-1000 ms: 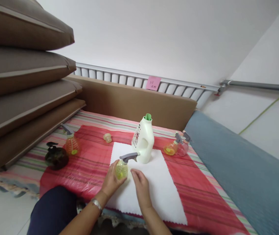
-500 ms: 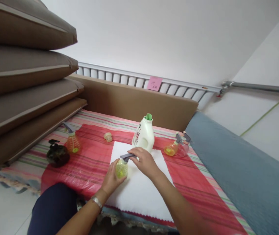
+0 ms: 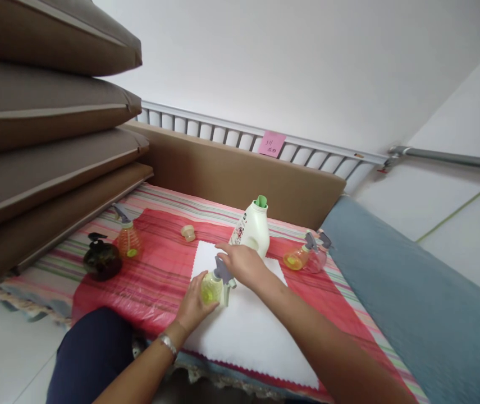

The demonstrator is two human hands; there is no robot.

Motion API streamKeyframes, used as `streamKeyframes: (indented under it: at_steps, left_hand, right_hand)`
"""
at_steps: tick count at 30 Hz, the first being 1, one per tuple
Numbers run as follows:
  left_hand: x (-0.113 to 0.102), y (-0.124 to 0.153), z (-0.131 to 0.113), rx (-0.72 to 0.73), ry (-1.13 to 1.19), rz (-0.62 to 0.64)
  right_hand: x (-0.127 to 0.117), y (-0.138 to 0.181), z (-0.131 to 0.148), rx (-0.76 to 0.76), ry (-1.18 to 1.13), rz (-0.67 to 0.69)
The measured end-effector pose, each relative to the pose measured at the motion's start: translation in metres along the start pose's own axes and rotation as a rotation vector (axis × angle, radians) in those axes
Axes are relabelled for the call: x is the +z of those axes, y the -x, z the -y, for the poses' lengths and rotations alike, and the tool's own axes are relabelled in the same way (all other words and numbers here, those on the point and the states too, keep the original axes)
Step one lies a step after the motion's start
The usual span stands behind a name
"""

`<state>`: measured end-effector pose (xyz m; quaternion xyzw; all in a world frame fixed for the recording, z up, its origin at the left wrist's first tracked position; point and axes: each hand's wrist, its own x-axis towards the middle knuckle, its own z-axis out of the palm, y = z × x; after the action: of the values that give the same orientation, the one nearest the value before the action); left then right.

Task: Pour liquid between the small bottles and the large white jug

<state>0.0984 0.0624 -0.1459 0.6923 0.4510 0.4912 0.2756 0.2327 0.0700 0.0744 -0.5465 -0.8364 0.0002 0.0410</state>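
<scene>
My left hand (image 3: 195,297) is wrapped round a small clear spray bottle (image 3: 210,290) with yellow-green liquid low in it. At the bottle's top, the fingers of my right hand (image 3: 242,262) are closed on its grey trigger head (image 3: 223,270). The trigger head sits at the neck, and its pale trigger points toward the lower right. Both hands are above a white cloth (image 3: 256,336) with a zigzag edge. Just behind the right hand stands a white detergent jug (image 3: 259,227) with a green spout.
Orange spray bottle (image 3: 129,242) and dark round pump bottle (image 3: 101,261) stand at left. A yellow spray bottle (image 3: 295,258) and pink spray bottle (image 3: 316,261) are at right. A beige cap (image 3: 188,233) lies on the red sheet (image 3: 159,269). Stacked cushions (image 3: 54,109) rise at left.
The trigger head has turned so its trigger now faces the lower right, and my right hand has turned with it. My left hand keeps its hold. The view has shifted slightly.
</scene>
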Motion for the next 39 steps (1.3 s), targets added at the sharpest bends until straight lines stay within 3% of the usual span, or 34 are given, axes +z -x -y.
streamKeyframes:
  at_steps: [6, 9, 13, 19, 21, 24, 31, 39]
  left_hand:
    - [0.0, 0.001, 0.0, -0.019, 0.01, -0.001]
    - [0.001, 0.001, 0.0, -0.021, 0.012, -0.004]
    - [0.0, 0.0, -0.002, -0.008, 0.02, 0.0]
    - [-0.001, 0.001, -0.002, -0.005, 0.041, -0.018]
    - [0.0, 0.001, -0.001, -0.01, 0.053, -0.017]
    - [0.0, 0.001, 0.001, -0.019, 0.066, -0.013]
    - [0.0, 0.0, -0.001, -0.032, 0.077, -0.009]
    - [-0.002, -0.001, 0.0, -0.04, 0.106, 0.013]
  right_hand:
    - [-0.007, 0.012, -0.021, -0.446, 0.057, 0.081]
    - [-0.004, 0.01, -0.019, -0.511, 0.075, 0.128]
    - [-0.002, 0.003, -0.008, -0.383, 0.117, 0.132]
    - [0.005, 0.001, 0.009, 0.015, 0.155, 0.056]
    - [0.002, 0.002, 0.01, 0.047, 0.15, 0.047]
    - [-0.007, 0.005, 0.007, -0.076, 0.143, 0.037]
    - [-0.018, 0.005, -0.006, -0.633, 0.143, 0.001]
    - [-0.017, -0.003, -0.019, -0.667, 0.267, -0.016]
